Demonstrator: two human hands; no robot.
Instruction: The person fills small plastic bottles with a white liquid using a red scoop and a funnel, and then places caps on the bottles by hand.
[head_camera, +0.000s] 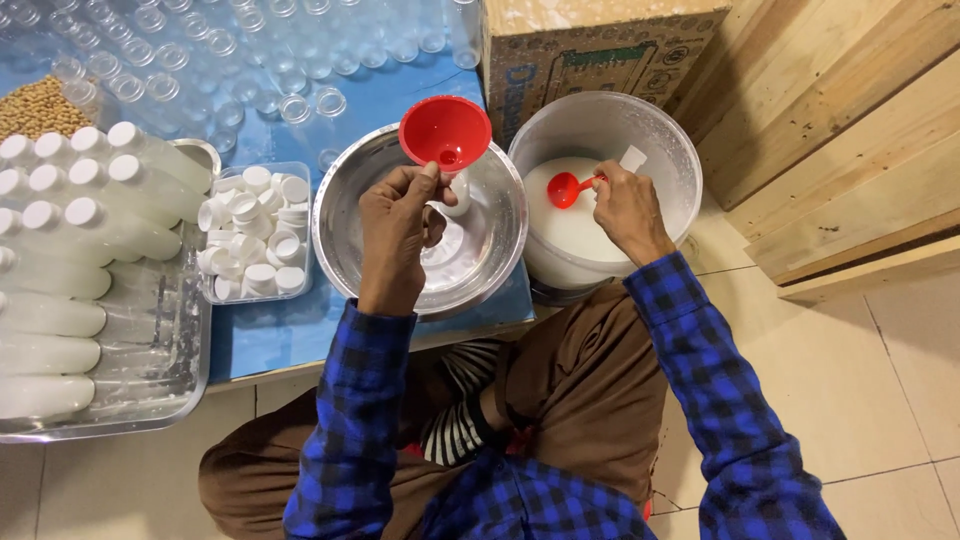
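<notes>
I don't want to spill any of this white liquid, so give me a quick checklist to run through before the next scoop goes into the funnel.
1. Red funnel seated in the small bottle: ok, held by the left hand.
2. Bottle over the metal bowl to catch drips: ok.
3. Red ladle gripped by the right hand: ok, over the white bucket.
4. Ladle full: cannot tell.
5. Liquid left in the bucket: ok.
6. White caps at hand in the clear tub: ok.
</notes>
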